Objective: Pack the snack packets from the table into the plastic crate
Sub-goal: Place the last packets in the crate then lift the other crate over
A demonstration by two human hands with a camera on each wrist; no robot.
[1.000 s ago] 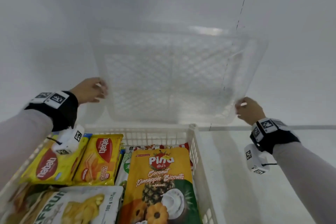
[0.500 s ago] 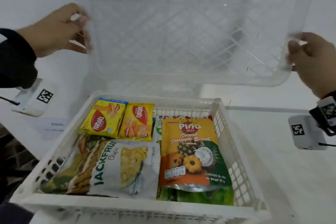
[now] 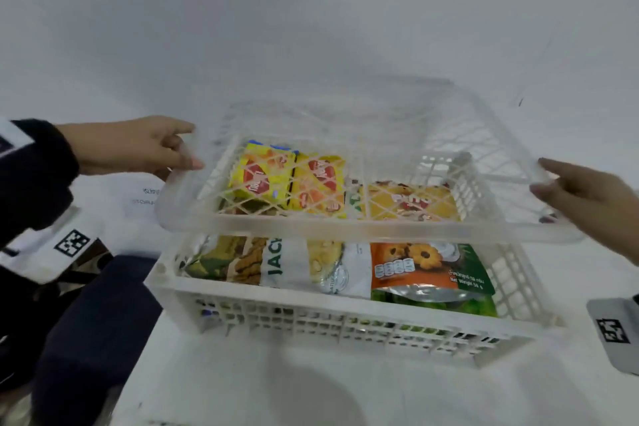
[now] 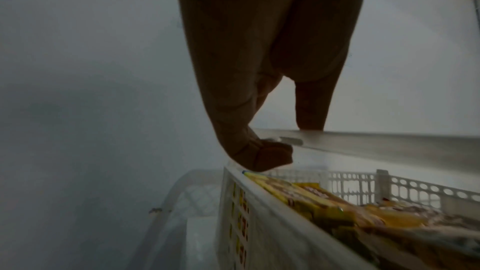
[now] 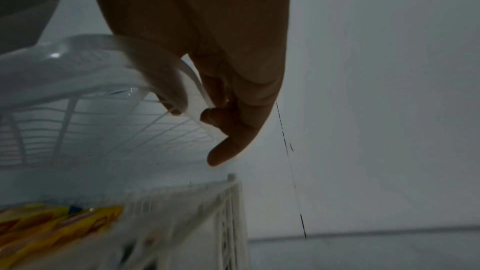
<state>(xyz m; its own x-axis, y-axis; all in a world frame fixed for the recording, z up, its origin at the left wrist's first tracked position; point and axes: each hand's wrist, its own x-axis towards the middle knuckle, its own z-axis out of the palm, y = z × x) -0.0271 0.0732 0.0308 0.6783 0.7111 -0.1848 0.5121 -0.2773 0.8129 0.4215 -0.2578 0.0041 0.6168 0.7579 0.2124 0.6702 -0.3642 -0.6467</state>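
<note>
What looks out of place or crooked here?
The clear lid is not seated: both hands hold it tilted above the crate, near edge low, far edge raised. The packets lie flat inside; nothing looks spilled or damaged.

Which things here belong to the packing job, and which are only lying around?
Belong to the job:
- white crate with snack packets inside
- clear lattice lid, held over it by left hand and right hand

Lying about:
- printed paper on the table, left of the crate
</note>
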